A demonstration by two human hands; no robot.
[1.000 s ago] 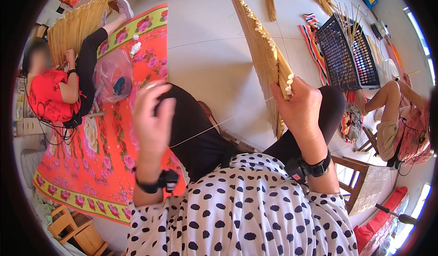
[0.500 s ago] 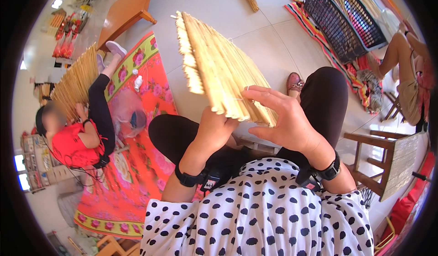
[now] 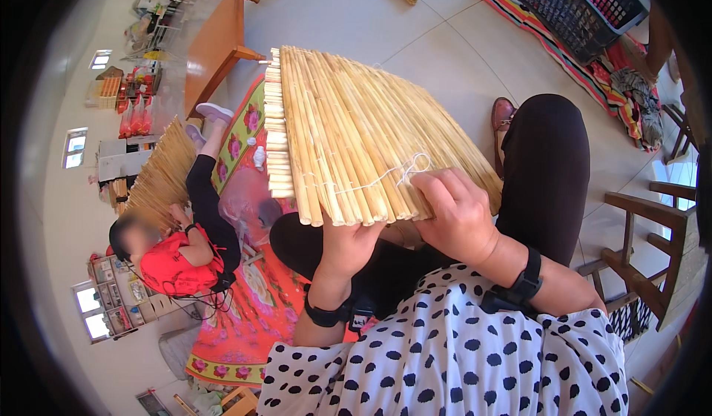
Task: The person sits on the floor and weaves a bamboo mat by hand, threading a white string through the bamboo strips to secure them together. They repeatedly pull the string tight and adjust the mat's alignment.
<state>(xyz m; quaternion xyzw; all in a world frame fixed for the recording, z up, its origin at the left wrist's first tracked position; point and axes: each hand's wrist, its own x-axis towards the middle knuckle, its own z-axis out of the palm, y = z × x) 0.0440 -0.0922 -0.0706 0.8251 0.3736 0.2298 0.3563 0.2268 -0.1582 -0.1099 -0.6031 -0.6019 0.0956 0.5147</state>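
Note:
A mat of pale yellow stalks [image 3: 371,134], laid side by side and bound with white thread, spreads in front of me above my lap. A loose loop of white thread [image 3: 415,165] lies on its upper face near the close edge. My left hand [image 3: 347,249] supports that edge from below, its fingers hidden behind the stalks. Curled over the same edge further right, my right hand [image 3: 456,219] is closed on the mat beside the thread loop. Whether it also pinches the thread, I cannot tell.
To the left, a person in red [image 3: 182,260] handles another stalk mat [image 3: 157,175] beside a red flowered cloth [image 3: 256,305]. A wooden table [image 3: 215,45] stands far left. At the far right sit a dark plastic crate [image 3: 564,12] and a striped cloth [image 3: 534,34]; a wooden stool [image 3: 656,256] is nearer.
The mat has tilted so more of its upper face shows. My right hand has gone from spread fingers to a closed grip on the near edge. My left hand stays beneath.

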